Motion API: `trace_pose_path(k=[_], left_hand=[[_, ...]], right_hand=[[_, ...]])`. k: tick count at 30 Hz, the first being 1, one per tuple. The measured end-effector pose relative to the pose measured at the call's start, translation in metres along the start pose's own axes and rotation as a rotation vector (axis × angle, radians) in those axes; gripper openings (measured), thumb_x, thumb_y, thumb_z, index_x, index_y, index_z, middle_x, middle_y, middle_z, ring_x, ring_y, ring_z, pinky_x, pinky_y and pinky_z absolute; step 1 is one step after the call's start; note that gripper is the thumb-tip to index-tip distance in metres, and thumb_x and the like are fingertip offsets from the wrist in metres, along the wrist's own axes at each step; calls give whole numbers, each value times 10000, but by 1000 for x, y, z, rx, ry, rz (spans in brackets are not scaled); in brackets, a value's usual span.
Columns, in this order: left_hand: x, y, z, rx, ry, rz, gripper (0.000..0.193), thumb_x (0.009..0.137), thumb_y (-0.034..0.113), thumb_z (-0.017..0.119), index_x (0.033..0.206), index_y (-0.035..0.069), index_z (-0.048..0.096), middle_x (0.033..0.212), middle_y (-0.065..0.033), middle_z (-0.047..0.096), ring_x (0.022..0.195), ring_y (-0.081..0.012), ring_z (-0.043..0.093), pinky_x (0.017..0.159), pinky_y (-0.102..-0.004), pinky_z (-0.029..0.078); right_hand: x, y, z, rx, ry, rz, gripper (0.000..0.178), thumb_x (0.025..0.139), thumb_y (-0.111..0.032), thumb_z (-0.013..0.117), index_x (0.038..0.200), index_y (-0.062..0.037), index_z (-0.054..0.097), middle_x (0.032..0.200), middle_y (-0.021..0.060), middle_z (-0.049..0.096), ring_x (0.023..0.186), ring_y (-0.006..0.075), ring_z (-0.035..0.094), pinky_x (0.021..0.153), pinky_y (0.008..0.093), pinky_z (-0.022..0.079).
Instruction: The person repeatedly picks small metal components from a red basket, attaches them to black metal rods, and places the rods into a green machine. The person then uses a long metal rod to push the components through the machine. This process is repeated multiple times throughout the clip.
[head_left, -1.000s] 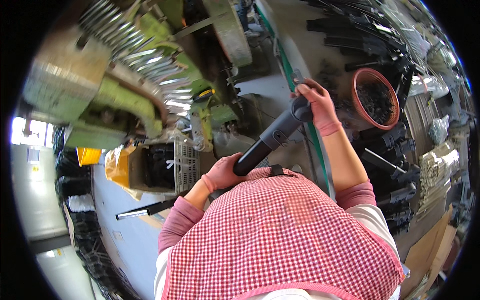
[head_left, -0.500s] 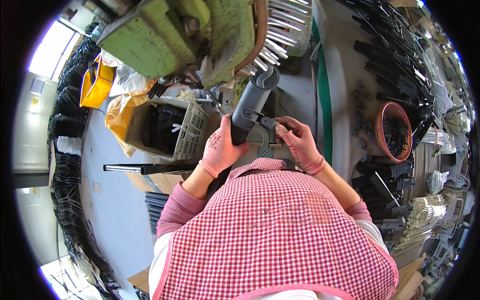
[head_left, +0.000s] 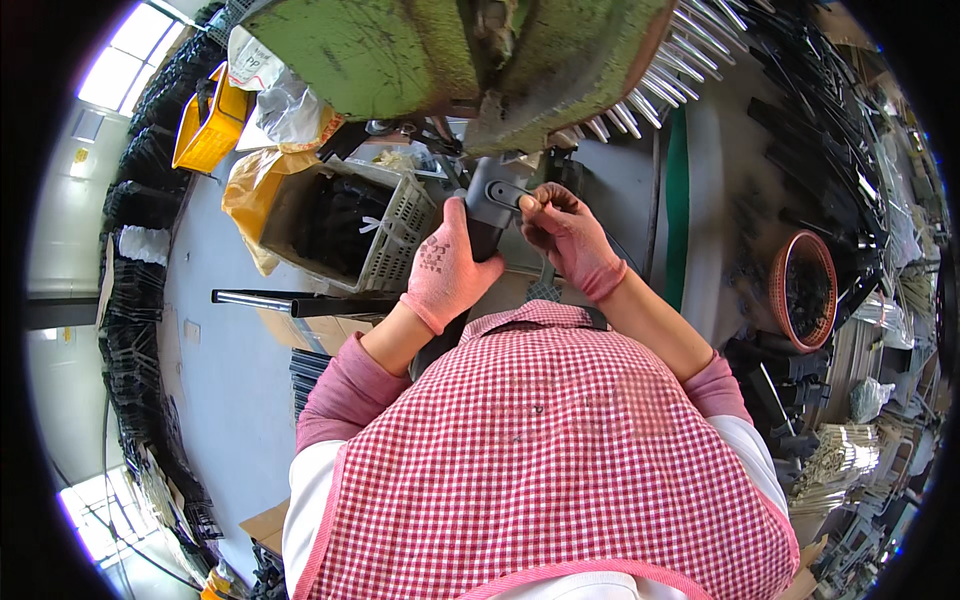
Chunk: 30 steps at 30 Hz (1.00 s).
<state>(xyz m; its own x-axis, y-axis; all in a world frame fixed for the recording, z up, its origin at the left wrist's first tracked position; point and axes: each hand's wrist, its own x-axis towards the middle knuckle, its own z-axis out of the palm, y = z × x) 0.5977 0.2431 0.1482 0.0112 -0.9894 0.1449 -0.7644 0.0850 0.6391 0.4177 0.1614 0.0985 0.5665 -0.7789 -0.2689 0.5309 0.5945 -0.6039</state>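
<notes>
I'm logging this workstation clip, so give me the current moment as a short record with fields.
left hand: gloved left hand grips the dark grey tube
right hand: gloved right hand pinches at the tube's upper end
tube: held upright under the green machine
left side: white mesh basket of dark parts
right side: round red basket

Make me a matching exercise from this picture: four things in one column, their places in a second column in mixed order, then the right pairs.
Things:
1. dark grey tube
2. white slotted crate
3. red round basket
4. yellow bin

Places:
A. far right, on the workbench
B. upper left, by the window
C. between the left hand and the right hand
D. left of the hands, on the floor, holding dark parts

Pairs: 1-C, 2-D, 3-A, 4-B
</notes>
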Motion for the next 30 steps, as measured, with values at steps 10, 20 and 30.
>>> trace_pose_path(k=[10,20,30], left_hand=[[18,-19,-27,272,-70,-83,640,755,217,708,1191,-61,331,928,-286,637,827,-425,662,683,-470,539],[38,-38,-44,173,-268,-25,635,762,269,729,1104,-107,347,972,-321,638,922,-457,653,787,-468,531],[52,-72,-30,140,-506,-105,771,769,343,770,1204,-144,361,1117,-346,609,1095,-438,609,938,-416,485]], right_hand=[[41,23,24,27,34,-3,101,923,-102,677,911,-136,582,923,-20,644,868,161,646,812,343,543],[41,29,28,134,66,-131,131,902,-89,698,973,-108,589,976,28,676,844,176,660,723,335,504],[52,58,26,-194,423,-234,288,809,-246,823,831,-51,613,721,-43,541,599,58,448,541,228,363]])
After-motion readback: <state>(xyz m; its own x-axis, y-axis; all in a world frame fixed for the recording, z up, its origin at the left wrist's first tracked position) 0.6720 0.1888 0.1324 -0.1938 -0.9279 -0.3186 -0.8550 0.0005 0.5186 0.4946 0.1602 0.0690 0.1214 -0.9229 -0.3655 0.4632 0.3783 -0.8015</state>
